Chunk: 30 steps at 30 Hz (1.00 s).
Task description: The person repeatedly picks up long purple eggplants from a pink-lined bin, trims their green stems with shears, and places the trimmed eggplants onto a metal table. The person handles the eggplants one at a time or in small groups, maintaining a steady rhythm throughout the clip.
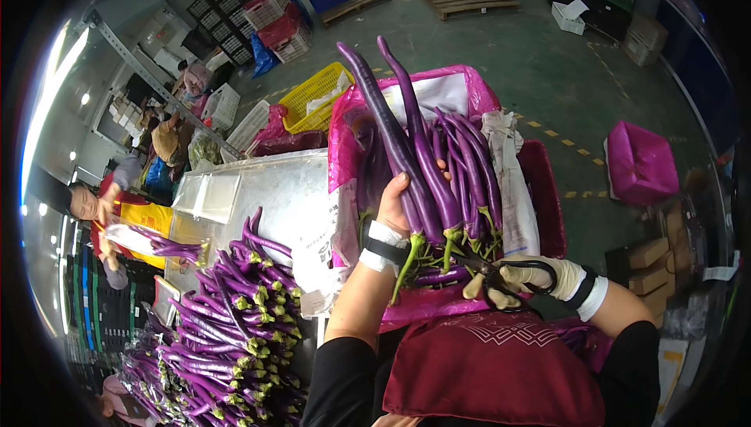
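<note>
My left hand is wrapped around two long purple eggplants, which point away from me with their green stems towards my body. In my gloved right hand is a pair of black-handled scissors; their blades lie close to the stem ends. Beneath both hands stands a crate lined with pink plastic, where more long eggplants lie lengthwise. White printed paper covers the crate's right side. The palm side of my left hand is hidden behind the eggplants.
Left of me, a metal table bears a large pile of eggplants. Across it a person in a yellow apron handles bagged eggplants. A yellow basket stands beyond, and a pink-lined crate sits on the floor at right.
</note>
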Available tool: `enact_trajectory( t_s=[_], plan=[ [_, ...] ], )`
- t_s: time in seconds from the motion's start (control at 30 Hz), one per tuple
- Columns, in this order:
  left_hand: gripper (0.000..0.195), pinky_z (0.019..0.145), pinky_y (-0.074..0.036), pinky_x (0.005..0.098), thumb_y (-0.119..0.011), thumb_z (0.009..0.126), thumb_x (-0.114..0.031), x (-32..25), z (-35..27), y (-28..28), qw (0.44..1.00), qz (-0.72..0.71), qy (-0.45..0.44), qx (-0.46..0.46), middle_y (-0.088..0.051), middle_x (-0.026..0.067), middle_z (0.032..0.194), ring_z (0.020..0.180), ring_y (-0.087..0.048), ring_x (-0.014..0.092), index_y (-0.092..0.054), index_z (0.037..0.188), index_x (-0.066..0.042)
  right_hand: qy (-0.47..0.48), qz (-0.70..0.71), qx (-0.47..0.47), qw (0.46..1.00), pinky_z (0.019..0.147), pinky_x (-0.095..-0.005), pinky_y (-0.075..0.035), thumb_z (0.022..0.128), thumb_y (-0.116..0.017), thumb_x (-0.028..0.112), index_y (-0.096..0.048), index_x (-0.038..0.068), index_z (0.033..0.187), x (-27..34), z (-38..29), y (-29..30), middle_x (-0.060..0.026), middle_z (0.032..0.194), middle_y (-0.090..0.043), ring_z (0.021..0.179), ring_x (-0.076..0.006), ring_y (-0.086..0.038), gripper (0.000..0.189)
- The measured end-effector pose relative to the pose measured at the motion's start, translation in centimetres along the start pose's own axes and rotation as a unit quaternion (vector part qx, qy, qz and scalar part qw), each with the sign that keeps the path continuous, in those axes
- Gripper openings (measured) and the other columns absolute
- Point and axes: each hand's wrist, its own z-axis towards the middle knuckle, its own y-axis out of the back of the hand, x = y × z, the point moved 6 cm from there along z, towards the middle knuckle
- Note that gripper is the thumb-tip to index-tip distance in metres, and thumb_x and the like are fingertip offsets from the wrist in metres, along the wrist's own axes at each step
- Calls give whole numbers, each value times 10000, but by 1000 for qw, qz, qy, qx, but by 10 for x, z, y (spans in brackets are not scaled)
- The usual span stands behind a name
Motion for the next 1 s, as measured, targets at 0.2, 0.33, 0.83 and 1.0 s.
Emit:
enact_trajectory(
  t_s=[0.2,0.33,0.83,1.0],
  plan=[
    [711,1015,-459,442,-683,821,-308,10,-1,2,1000,11,1,-14,-524,175,1292,1196,-526,304,-385,1344,71,84,111,68,988,678,-214,-452,943,-348,615,-312,-63,1406,-14,22,-4,2,954,-612,832,-78,-569,822],
    [715,1017,-455,444,-681,825,-323,9,0,3,999,37,8,-28,-532,183,1283,1191,-533,305,-389,1344,73,50,159,42,985,672,-224,-449,922,-377,635,-327,-61,1399,-18,24,-3,-14,934,-609,845,-96,-565,845],
    [549,959,-493,439,-693,807,-176,-28,22,-15,967,252,4,-43,-600,200,1178,1084,-608,316,-477,1250,65,-157,-245,-260,921,465,-175,-391,909,-593,476,-658,79,1094,0,-15,43,45,803,-599,588,-41,-535,443],
    [493,934,-502,414,-717,792,-125,-27,30,-18,946,315,-6,-73,-618,164,1131,1052,-619,289,-510,1216,18,-162,352,-114,915,591,-145,-420,1034,-337,202,-503,11,1150,-27,10,43,33,828,-521,682,-24,-507,279]
  ],
)
